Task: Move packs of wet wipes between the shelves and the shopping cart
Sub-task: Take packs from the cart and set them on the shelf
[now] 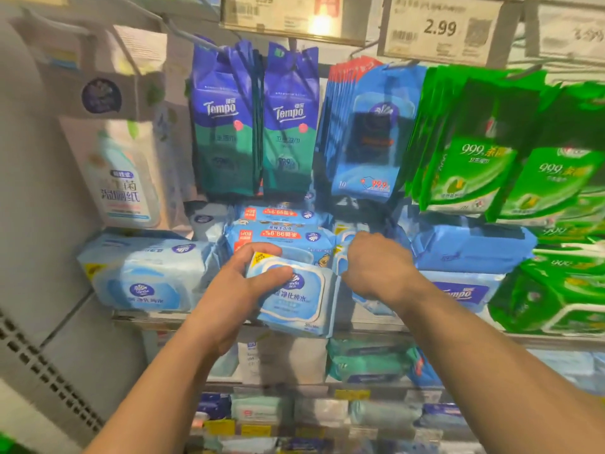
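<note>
At shelf edge (229, 317), left hand (235, 283) grips light-blue pack (294, 303); right hand (373, 267) curls among crowded packs.

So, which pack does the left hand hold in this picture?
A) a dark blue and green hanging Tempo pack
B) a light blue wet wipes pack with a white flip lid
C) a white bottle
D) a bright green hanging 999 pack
B: the left hand grips the light blue wet wipes pack with a white flip lid at the shelf front, thumb on its face, while the right hand reaches among the packs beside it.
</note>
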{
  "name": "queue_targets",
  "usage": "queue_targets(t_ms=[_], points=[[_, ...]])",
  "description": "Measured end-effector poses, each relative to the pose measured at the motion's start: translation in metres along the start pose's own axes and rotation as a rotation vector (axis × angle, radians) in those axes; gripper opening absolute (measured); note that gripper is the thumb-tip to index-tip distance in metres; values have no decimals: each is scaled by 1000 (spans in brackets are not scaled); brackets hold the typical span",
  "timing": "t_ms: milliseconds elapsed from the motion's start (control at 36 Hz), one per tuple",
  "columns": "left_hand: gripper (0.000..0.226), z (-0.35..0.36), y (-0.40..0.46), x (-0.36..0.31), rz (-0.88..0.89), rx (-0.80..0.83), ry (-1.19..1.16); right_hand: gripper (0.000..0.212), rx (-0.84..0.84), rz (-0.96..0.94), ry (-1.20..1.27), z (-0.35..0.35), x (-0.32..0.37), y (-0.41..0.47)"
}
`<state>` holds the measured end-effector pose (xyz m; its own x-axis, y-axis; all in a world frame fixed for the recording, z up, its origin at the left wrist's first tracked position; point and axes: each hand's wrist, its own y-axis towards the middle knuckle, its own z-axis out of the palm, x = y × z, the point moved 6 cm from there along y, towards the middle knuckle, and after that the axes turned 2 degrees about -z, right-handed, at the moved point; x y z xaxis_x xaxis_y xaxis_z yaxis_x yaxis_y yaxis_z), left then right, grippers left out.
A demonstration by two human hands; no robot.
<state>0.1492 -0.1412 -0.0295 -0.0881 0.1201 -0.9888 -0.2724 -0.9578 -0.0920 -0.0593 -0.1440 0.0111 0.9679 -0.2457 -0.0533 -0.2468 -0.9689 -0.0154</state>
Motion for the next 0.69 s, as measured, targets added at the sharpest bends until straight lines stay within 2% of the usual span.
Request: queue_targets(t_ms=[56, 139, 278, 417, 472, 583, 694], points=[[48, 1, 0, 0, -1, 7, -10, 49, -21, -4, -3, 6, -1, 10], [48, 0, 1, 3, -8, 9, -39, 58, -46, -41, -45, 17, -1, 24], [38, -2, 3, 8, -18, 6, -59, 58, -100, -61, -60, 28, -2, 39], [46, -2, 2, 9, 0, 23, -70, 54, -163, -63, -60, 33, -6, 44], [38, -1, 3, 11, -2, 26, -78, 59, -181, -70, -58, 35, -8, 45], [40, -1, 3, 12, 0, 12, -49, 70, -215, -89, -45, 40, -11, 48], [37, 3, 3, 13, 0, 4, -23, 73, -215, -85, 27, 39, -12, 48]])
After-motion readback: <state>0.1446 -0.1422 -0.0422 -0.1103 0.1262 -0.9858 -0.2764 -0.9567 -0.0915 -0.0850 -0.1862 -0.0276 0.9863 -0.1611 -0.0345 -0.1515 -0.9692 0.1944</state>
